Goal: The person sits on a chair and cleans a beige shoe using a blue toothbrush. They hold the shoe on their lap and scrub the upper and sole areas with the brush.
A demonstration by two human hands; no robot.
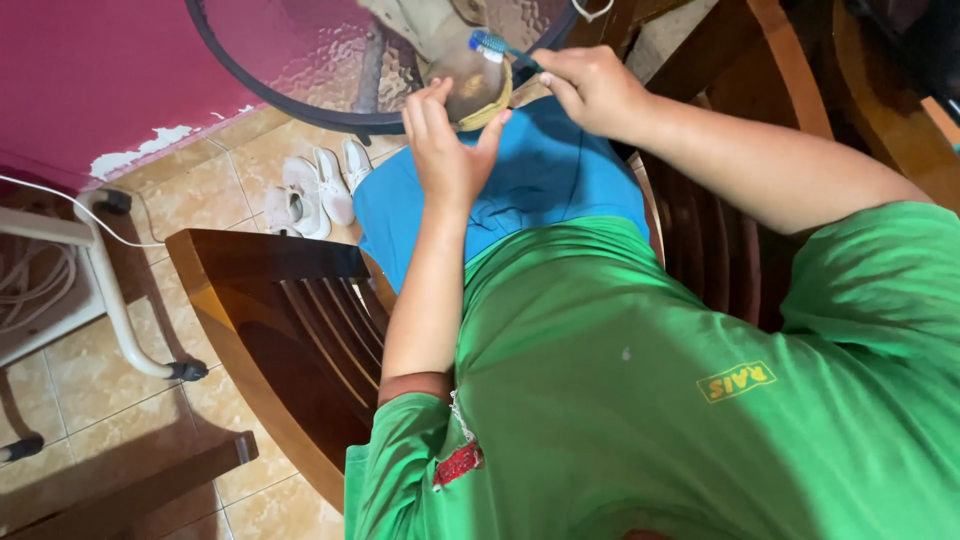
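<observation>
My left hand (447, 140) holds a worn brown shoe (470, 85) by its toe end, sole edge yellowish, above my blue-clad lap (545, 180). My right hand (590, 88) grips a toothbrush (500, 48) with a blue and white bristle head; the bristles rest on the top of the shoe. Both hands are raised in front of a round glass table (300, 60). The rest of the shoe is hidden behind my left hand and the table edge.
I sit on a dark wooden chair (290, 320). A pair of white shoes (315, 190) lies on the tiled floor under the table. A white metal frame (110, 290) with a cable stands at left against a magenta wall (90, 80). More wooden furniture (800, 70) is at right.
</observation>
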